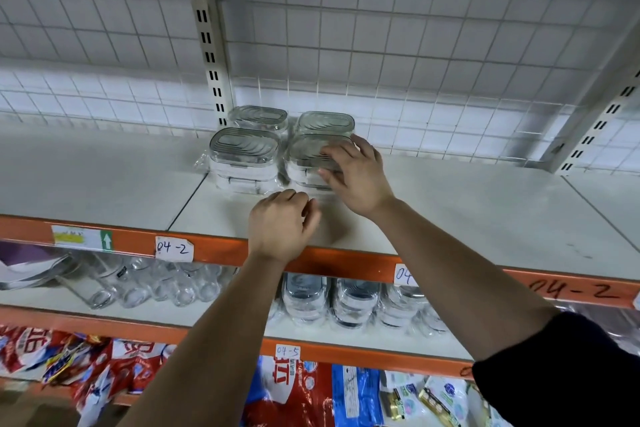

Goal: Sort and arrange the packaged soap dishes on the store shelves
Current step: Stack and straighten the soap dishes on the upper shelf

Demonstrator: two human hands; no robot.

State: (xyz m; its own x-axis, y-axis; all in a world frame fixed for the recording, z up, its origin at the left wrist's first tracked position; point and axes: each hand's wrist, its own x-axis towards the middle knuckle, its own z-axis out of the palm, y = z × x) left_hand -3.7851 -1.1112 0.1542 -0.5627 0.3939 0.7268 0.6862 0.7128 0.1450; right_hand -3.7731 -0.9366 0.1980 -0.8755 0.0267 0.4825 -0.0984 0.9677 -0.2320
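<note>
Clear packaged soap dishes stand in stacks on the top shelf point(485, 211): a front left stack point(244, 158), a back left stack point(259, 118), a back right stack point(325, 121) and a front right stack point(308, 152). My right hand point(353, 177) lies over the front right stack, fingers spread on its top dish and thumb at its side. My left hand point(280, 225) hovers just in front of the stacks near the shelf's orange edge, fingers loosely curled and holding nothing.
More wrapped soap dishes point(349, 305) lie on the shelf below, with clear glasses point(145, 284) to their left. Red and blue bagged goods point(294, 388) fill the lowest shelf. A slotted upright post point(211, 45) rises behind the stacks. Paper labels point(173, 248) stick to the orange edge.
</note>
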